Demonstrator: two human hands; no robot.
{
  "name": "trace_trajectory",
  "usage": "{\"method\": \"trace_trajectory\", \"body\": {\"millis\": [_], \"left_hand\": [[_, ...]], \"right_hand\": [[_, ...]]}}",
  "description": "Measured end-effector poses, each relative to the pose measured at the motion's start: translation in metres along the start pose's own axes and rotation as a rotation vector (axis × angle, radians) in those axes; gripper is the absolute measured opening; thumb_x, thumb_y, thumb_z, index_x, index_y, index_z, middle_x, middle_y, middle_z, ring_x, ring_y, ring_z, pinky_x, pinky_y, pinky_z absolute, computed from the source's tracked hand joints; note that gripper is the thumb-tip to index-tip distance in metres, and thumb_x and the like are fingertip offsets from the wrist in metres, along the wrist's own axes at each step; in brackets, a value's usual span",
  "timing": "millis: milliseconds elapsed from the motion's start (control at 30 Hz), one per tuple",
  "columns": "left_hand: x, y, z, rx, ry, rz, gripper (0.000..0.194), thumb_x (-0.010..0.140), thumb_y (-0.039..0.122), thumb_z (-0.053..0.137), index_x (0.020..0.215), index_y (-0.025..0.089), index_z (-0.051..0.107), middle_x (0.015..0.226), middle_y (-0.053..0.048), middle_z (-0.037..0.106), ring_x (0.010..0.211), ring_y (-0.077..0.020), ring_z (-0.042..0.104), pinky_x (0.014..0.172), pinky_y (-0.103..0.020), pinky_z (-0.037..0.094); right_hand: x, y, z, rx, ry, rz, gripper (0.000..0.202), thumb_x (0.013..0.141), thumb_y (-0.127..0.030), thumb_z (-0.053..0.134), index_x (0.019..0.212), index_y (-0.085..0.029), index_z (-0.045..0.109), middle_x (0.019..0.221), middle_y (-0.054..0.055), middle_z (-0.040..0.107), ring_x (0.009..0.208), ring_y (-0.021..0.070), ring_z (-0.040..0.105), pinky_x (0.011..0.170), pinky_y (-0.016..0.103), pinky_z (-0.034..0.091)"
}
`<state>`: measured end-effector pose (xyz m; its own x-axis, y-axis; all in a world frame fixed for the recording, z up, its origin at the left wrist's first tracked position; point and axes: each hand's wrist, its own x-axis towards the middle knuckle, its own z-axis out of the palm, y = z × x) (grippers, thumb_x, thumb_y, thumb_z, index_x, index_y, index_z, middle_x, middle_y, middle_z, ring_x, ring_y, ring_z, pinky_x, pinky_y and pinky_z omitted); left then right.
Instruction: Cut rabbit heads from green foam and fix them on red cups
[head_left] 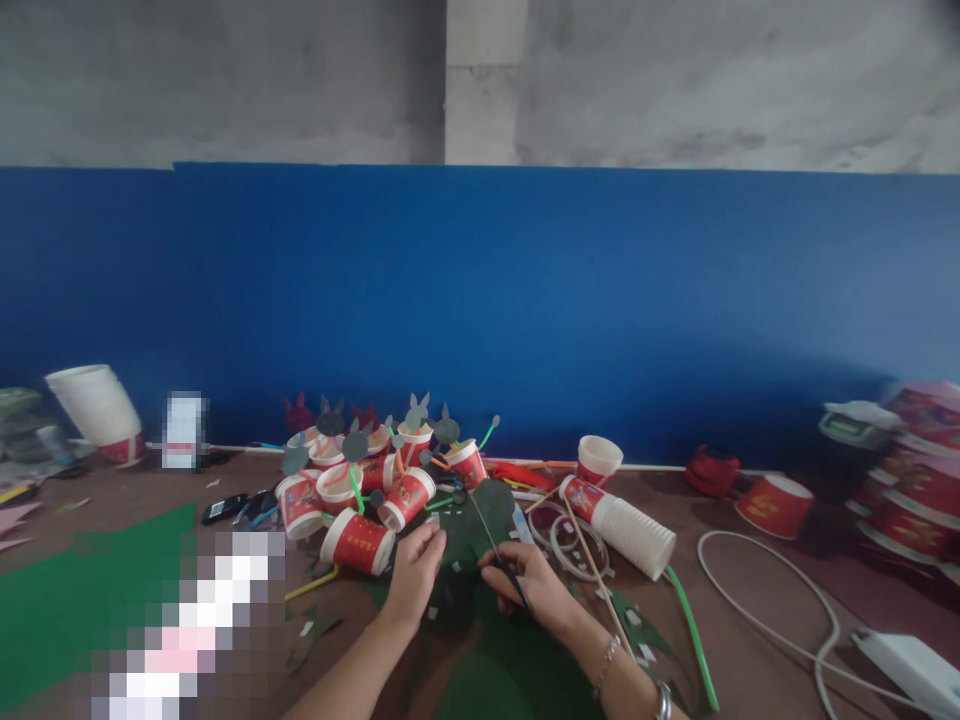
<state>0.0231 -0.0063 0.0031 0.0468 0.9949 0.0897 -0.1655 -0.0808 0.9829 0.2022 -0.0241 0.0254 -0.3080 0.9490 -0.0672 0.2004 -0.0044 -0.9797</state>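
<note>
My left hand (417, 565) is closed, its fingertips pressed together; whatever they pinch is too small to make out. Facing it, my right hand (529, 578) grips a slim dark tool (491, 545) with a long thin tip, which slants up and to the left. Both hands are above dark green paper (491, 505) cut in rounded shapes, with small white bits lying on it. Just beyond my left hand, several red and white paper cups (358, 542) lie or stand, some carrying pipe cleaners and grey animal-head cutouts (356, 445).
A stack of paper cups (619, 525) lies right of my hands, beside a roll of clear tape (577, 545), a wooden stick (592, 560) and a green pipe cleaner (694, 640). A white cable (795, 570) loops farther right. Green sheets (112, 580) cover the left side. A blue wall panel (480, 300) stands behind.
</note>
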Motion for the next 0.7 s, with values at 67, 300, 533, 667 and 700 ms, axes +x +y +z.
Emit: {"method": "trace_trajectory", "body": {"millis": [67, 300, 533, 667, 700], "left_hand": [[0.0003, -0.0002, 0.0001, -0.013, 0.012, -0.013, 0.040, 0.071, 0.051, 0.062, 0.062, 0.019, 0.040, 0.051, 0.010, 0.022, 0.045, -0.0054, 0.020, 0.042, -0.020, 0.013], [-0.0002, 0.0054, 0.0014, -0.019, 0.046, -0.038, 0.041, 0.067, 0.053, 0.065, 0.062, 0.019, 0.043, 0.051, 0.010, 0.024, 0.045, -0.0054, 0.022, 0.042, -0.019, 0.014], [0.0000, 0.0050, 0.0001, 0.008, 0.050, -0.028, 0.040, 0.068, 0.052, 0.063, 0.061, 0.019, 0.042, 0.050, 0.010, 0.023, 0.044, -0.0056, 0.021, 0.041, -0.019, 0.013], [0.0011, 0.0038, -0.0011, 0.021, 0.044, -0.028, 0.039, 0.069, 0.051, 0.062, 0.061, 0.019, 0.041, 0.050, 0.011, 0.022, 0.044, -0.0055, 0.021, 0.041, -0.019, 0.014], [0.0014, 0.0038, -0.0011, 0.020, 0.046, -0.033, 0.039, 0.069, 0.051, 0.062, 0.061, 0.019, 0.041, 0.050, 0.011, 0.022, 0.044, -0.0055, 0.021, 0.041, -0.019, 0.014]], "right_hand": [[0.0001, -0.0003, 0.0000, 0.001, 0.002, -0.002, 0.040, 0.067, -0.052, 0.067, 0.079, -0.014, 0.060, 0.043, -0.006, 0.049, 0.038, 0.0087, 0.048, 0.040, 0.020, 0.036], [0.0017, 0.0022, 0.0002, -0.024, -0.014, -0.023, 0.040, 0.069, -0.054, 0.065, 0.072, -0.015, 0.058, 0.039, -0.007, 0.046, 0.034, 0.0072, 0.043, 0.037, 0.019, 0.032], [0.0007, 0.0000, -0.0008, -0.046, -0.020, -0.003, 0.037, 0.070, -0.051, 0.064, 0.069, -0.016, 0.055, 0.038, -0.007, 0.047, 0.032, 0.0066, 0.041, 0.035, 0.017, 0.032], [0.0008, 0.0008, -0.0029, -0.075, -0.023, 0.012, 0.034, 0.070, -0.049, 0.064, 0.067, -0.016, 0.054, 0.037, -0.007, 0.046, 0.032, 0.0063, 0.041, 0.035, 0.017, 0.032], [0.0009, 0.0010, -0.0032, -0.078, -0.024, 0.016, 0.034, 0.070, -0.049, 0.063, 0.067, -0.016, 0.054, 0.037, -0.007, 0.046, 0.032, 0.0062, 0.041, 0.035, 0.017, 0.032]]}}
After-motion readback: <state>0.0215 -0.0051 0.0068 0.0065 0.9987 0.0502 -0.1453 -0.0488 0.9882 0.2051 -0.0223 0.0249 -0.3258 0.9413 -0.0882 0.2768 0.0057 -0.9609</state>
